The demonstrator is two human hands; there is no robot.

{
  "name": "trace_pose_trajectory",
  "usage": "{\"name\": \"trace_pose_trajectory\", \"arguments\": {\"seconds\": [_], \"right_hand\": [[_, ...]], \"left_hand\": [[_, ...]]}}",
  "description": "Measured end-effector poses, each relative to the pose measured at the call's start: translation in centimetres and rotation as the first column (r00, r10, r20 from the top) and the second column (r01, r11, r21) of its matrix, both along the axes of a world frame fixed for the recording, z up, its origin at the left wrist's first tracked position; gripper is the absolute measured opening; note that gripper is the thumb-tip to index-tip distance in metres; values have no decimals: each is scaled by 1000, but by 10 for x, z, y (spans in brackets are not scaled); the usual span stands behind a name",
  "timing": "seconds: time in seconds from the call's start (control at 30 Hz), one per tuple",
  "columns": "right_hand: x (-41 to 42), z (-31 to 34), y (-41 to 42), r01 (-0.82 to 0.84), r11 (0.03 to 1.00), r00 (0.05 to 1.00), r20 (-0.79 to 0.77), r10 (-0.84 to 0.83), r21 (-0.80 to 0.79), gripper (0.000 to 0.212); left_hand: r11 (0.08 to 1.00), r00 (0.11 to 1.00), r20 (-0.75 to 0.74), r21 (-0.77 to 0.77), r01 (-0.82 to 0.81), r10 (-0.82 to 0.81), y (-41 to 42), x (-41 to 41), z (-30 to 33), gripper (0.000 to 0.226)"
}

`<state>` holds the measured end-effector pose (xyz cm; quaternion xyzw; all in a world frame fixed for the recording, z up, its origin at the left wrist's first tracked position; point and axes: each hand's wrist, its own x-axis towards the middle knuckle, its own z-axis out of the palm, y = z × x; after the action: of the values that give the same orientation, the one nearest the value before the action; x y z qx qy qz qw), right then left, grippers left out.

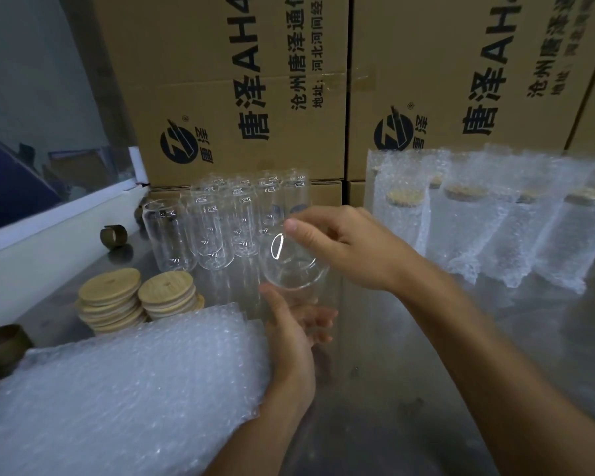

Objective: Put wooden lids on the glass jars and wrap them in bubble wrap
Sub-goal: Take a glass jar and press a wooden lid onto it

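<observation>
Bubble wrap sheets [117,389] are waiting front-left while the right hand [344,249] is pinching a bare glass jar [294,266] by its rim, the left hand [294,334] cupping open-fingered beneath it. Capping looks next: the wooden lids [138,300] are sitting stacked just left.

Head view, looking forward and down

It sits close above the steel table [375,389], facing the stacked cardboard boxes [241,97] behind it.
</observation>
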<state>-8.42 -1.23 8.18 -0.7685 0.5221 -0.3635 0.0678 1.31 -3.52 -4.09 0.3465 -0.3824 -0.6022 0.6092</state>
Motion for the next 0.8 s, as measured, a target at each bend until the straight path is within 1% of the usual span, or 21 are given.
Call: {"name": "trace_pose_trajectory", "arguments": {"seconds": [0.03, 0.1, 0.13, 0.17, 0.2, 0.23, 0.3, 0.33, 0.43, 0.5, 0.53, 0.6, 0.63, 0.7, 0.8], "right_hand": [[1, 0, 0, 13, 1000, 999, -48, -13, 0, 46], [3, 0, 1, 46, 999, 991, -124, -45, 11, 71], [4, 0, 2, 67, 997, 989, -134, -63, 26, 80], [5, 1, 4, 92, 995, 987, -137, -86, 42, 85], [7, 1, 5, 117, 992, 986, -129, -110, 53, 84], [9, 1, 6, 138, 989, 985, -113, -132, 55, 75], [11, -1, 4, 193, 981, 977, -94, -190, 27, 49], [12, -1, 3, 213, 977, 973, -96, -211, 14, 46], [11, -4, 0, 246, 969, 965, -99, -244, 6, 50], [9, -5, 0, 224, 974, 973, -50, -224, 3, 48], [8, -5, 1, 211, 977, 977, -37, -210, 11, 53], [4, -4, 2, 198, 980, 979, -55, -196, 33, 82], [2, -3, 2, 190, 981, 981, -54, -188, 35, 89], [-1, -2, 3, 155, 988, 988, -25, -154, 24, 90], [-2, -1, 3, 103, 995, 995, 0, -103, 12, 84]], "left_hand": [[1000, 1000, -16, 5, 1, -1, -1, 0, 0, 97], [1000, 1000, -30, 22, 6, -6, -6, -1, -3, 94], [1000, 1000, -26, 27, 8, -7, -7, -1, -4, 89], [1000, 1000, -12, 28, 9, -9, -9, -2, -6, 86], [1000, 1000, 7, 21, 9, -9, -10, -2, -8, 85], [1000, 1000, 27, 12, 5, -5, -10, -2, -10, 88], [1000, 998, 66, -4, -4, 5, -10, -2, -12, 88], [1000, 997, 79, -6, -10, 10, -10, -1, -12, 90], [1000, 996, 85, -6, -29, 29, -10, -1, -13, 88], [999, 996, 84, -16, -31, 33, -10, -1, -13, 83], [999, 995, 88, -22, -34, 36, -9, -2, -13, 80], [999, 994, 98, -30, -37, 40, -9, -2, -13, 78], [999, 993, 108, -35, -36, 40, -9, -2, -13, 79], [998, 992, 125, -51, -25, 31, -7, -3, -13, 81], [999, 992, 127, -49, -19, 25, -6, -3, -13, 87]]}}
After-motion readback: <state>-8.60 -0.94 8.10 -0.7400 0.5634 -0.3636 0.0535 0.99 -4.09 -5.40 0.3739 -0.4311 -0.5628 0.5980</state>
